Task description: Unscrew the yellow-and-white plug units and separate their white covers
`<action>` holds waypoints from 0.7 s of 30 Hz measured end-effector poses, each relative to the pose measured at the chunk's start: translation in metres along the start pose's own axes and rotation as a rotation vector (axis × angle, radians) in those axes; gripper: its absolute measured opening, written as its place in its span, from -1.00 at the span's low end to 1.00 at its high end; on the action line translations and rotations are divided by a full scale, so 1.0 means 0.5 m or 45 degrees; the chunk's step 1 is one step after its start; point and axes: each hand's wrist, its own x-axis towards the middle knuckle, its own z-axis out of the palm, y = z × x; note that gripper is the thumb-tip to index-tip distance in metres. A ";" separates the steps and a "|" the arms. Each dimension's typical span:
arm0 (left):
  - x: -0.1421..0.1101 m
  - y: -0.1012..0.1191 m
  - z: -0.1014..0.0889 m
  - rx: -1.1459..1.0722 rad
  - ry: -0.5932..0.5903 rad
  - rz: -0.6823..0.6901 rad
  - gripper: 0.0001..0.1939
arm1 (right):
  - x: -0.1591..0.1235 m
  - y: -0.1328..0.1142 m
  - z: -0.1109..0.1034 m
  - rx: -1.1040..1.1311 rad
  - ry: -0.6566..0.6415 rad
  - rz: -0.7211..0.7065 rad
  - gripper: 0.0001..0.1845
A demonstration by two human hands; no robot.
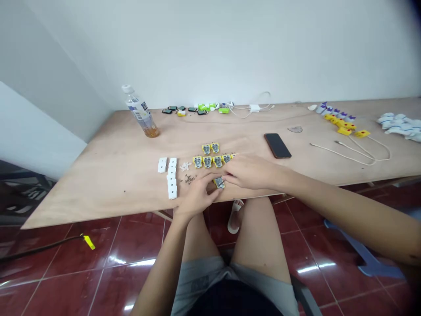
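A small yellow-and-grey plastic housing lies near the table's front edge. My left hand steadies it between thumb and forefinger, the fingers curved around its left side. From the right, my right hand reaches over the same housing with its fingers closed in a pinch; whatever they hold is hidden or too small to make out. Just beyond my hands stands a row of similar yellow-and-grey housings, partly covered by my right hand. Small dark screws and little white pieces lie left of them.
White plastic covers form columns at left. A drink bottle stands behind them. A phone lies right of my hands, with white cables and yellow pieces farther right. Black and green items line the wall.
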 end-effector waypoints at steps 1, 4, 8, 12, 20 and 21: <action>0.000 0.001 0.000 0.001 0.002 0.001 -0.61 | 0.002 0.001 0.002 0.000 0.004 -0.006 -0.69; -0.001 0.001 0.000 0.013 0.007 -0.008 -0.61 | 0.004 0.004 0.006 0.001 0.005 -0.024 -0.70; -0.002 -0.001 0.002 0.031 0.027 -0.008 -0.63 | -0.003 -0.001 0.006 -0.091 -0.016 -0.009 -0.69; -0.001 0.000 0.003 0.043 0.026 -0.035 -0.65 | -0.006 -0.017 -0.008 -0.113 -0.139 -0.042 -0.75; -0.003 -0.002 0.007 0.082 0.054 -0.100 -0.76 | 0.036 -0.043 -0.001 -0.024 0.075 -0.026 -0.69; -0.002 -0.001 0.007 0.076 0.049 -0.111 -0.74 | 0.037 -0.044 0.006 -0.113 0.102 -0.010 -0.69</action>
